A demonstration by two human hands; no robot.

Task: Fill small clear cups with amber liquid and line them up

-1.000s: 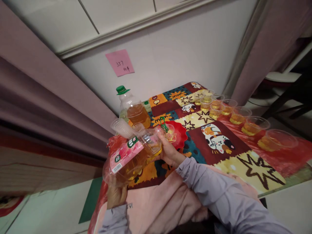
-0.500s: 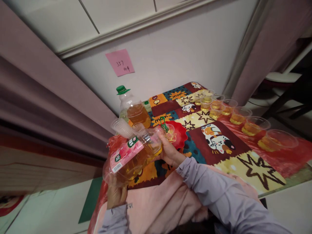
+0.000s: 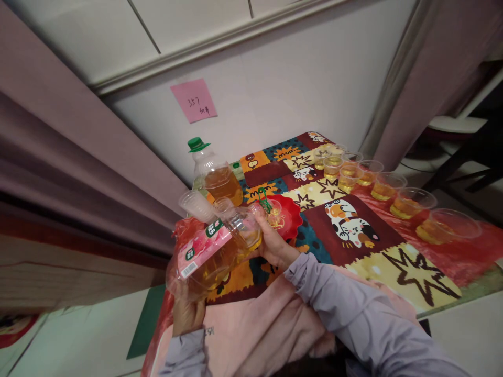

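Note:
A large clear juice bottle (image 3: 214, 251) with a pink label lies tilted in my hands, its mouth towards the right and amber liquid inside. My left hand (image 3: 188, 311) is wrapped under its base, and part of that hand shows through the plastic. Around the neck end, my right hand (image 3: 273, 241) grips the bottle from the near side. Just past the mouth, a clear plastic cup (image 3: 276, 214) stands on a red scalloped plate (image 3: 293, 220). A green looped strip (image 3: 262, 199) rises beside the cup; its kind is unclear.
Behind stands a second bottle (image 3: 220, 178) with a green cap. A stack of clear cups (image 3: 196, 204) leans left of it. Several cups of yellow liquid (image 3: 412, 201) line the table's right side. Patterned placemats (image 3: 349, 225) cover the table; a pink note (image 3: 193, 100) hangs on the wall.

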